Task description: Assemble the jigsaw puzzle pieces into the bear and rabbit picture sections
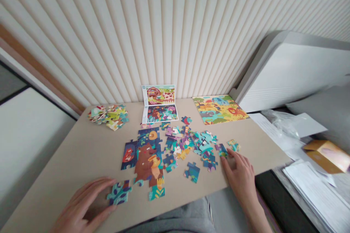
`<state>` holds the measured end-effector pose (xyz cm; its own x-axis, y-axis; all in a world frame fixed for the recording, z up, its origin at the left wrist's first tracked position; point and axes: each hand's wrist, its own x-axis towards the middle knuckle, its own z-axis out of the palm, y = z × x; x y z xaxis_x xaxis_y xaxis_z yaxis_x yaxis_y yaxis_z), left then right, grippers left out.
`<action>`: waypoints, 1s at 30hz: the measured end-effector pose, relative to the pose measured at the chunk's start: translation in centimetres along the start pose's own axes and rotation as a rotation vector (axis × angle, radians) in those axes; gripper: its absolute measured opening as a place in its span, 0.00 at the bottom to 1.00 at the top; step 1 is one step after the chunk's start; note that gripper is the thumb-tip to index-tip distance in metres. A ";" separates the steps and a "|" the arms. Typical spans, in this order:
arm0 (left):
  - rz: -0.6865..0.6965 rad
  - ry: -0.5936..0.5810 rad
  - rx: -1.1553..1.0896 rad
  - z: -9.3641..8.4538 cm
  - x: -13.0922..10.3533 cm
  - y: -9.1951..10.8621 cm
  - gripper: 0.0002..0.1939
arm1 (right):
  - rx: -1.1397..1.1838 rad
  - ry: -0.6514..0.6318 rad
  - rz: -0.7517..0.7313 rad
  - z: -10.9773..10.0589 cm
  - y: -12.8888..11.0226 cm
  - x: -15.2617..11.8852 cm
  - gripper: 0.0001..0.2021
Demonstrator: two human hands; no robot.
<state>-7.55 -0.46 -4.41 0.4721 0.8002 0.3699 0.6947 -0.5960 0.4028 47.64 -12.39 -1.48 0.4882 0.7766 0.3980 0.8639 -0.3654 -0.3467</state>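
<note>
My left hand (86, 204) is at the table's front left, with thumb and fingertips at opposite edges of a teal puzzle piece (119, 193) with dark leaf shapes. My right hand (240, 171) has thumb and index finger at the lower right edge of a dark puzzle piece (221, 149). Between the hands lies a partly joined puzzle (146, 158) showing a brown bear, a honey pot and a red animal. To its right is a heap of loose puzzle pieces (186, 142). A single blue piece (193, 172) lies nearer the front edge.
A folded picture card (161, 103) stands against the ribbed wall (164, 36). At the back left is another heap of pieces (109, 115). An animal-scene puzzle (220, 110) lies back right, above a small yellow-green piece (234, 145). Papers (317, 189) and an orange box (326, 156) are off the table's right.
</note>
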 end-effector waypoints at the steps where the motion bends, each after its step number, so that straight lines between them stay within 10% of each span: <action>1: 0.010 -0.023 0.008 -0.2 0.1 0.1 0.30 | 0.007 -0.008 -0.011 0.1 -0.1 0.0 0.25; 23: 0.050 -0.041 0.071 -1.0 0.8 2.2 0.28 | 0.139 -0.136 -0.349 1.5 -3.3 4.4 0.18; 30: 0.061 -0.035 0.079 -0.9 0.6 2.1 0.30 | 0.303 -0.335 -0.635 1.3 -10.9 11.8 0.17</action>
<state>-6.32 -1.24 -2.56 0.5324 0.7655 0.3614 0.7039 -0.6375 0.3132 43.85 1.39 5.88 -0.1942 0.9214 0.3365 0.8704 0.3201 -0.3741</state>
